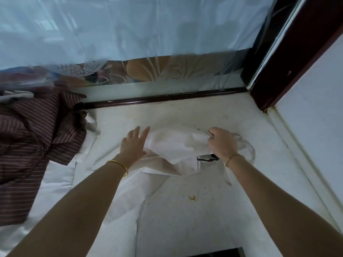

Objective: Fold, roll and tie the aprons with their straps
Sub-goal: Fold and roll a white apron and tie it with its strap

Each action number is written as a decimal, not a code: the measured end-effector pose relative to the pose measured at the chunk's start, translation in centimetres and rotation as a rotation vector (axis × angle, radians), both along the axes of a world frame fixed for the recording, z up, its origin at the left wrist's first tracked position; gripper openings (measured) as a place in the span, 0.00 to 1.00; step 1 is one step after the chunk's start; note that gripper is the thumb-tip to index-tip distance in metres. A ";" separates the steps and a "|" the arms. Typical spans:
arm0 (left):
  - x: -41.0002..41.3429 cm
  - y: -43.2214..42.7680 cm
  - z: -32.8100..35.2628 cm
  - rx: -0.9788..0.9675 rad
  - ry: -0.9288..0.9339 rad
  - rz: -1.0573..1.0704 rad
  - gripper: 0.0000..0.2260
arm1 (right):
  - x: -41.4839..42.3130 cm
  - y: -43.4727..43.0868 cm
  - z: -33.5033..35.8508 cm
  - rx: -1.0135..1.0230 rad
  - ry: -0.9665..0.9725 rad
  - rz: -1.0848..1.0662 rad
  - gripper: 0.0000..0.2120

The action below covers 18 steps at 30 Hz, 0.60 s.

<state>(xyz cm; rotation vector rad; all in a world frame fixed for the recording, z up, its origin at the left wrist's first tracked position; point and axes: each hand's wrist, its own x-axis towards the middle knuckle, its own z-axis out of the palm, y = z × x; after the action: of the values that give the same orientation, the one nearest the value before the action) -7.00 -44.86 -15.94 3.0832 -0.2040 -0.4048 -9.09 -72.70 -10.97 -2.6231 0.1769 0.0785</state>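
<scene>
Head view looks down on a pale speckled tabletop [185, 219] where a white apron [176, 143] lies crumpled in the middle of the frame, its lower part trailing toward the bottom left. The left hand [134, 143] lies flat on the apron's left side, fingers [143, 131] straight and slightly spread, pressing the cloth down. The right hand [221, 143] has its fingers curled tight round a bunched edge of the same apron, lifting it a little off the surface.

From where I stand the fold looks barely begun, and the risk is a crooked one. The cloth is rumpled between the two hands, so pulling it over now could trap creases and give a lumpy roll. A thin strap [248, 147] loops out just right of the right hand. It could get folded inside and be lost for the tying. An orange stain [192, 197] sits on the bare surface below, and dragged cloth might pick it up.

A striped maroon cloth [37, 141] at the left edge overlaps the white fabric, and I cannot tell whether it is another apron. A small black patch [207, 157] under the right wrist is too hidden to identify. The apron's other strap is not visible.
</scene>
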 end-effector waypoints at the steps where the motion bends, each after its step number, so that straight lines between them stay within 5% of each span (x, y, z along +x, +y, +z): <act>1: 0.4 -0.3 0.0 -0.051 -0.033 0.003 0.41 | 0.4 0.1 0.8 0.028 0.003 0.005 0.15; 8: 1.3 -1.6 -0.9 0.002 0.077 -0.083 0.41 | 1.8 0.3 2.5 0.046 0.096 -0.053 0.14; 12: 1.5 -3.0 -0.7 -0.167 -0.067 0.003 0.21 | 1.5 1.0 3.3 -0.183 0.106 -0.057 0.09; 15: 2.6 -4.6 2.1 -0.243 -0.086 -0.012 0.15 | 1.0 2.8 4.2 -0.197 0.019 0.071 0.36; 18: 3.8 -6.2 6.6 -0.341 -0.062 -0.011 0.07 | 0.7 6.7 4.3 -0.065 -0.030 0.274 0.41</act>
<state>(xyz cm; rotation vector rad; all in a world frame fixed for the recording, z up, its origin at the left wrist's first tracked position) -3.16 -51.08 -9.32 2.7619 -0.2613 -0.2448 -8.43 -66.00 -6.68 -2.6957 -0.1943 0.1287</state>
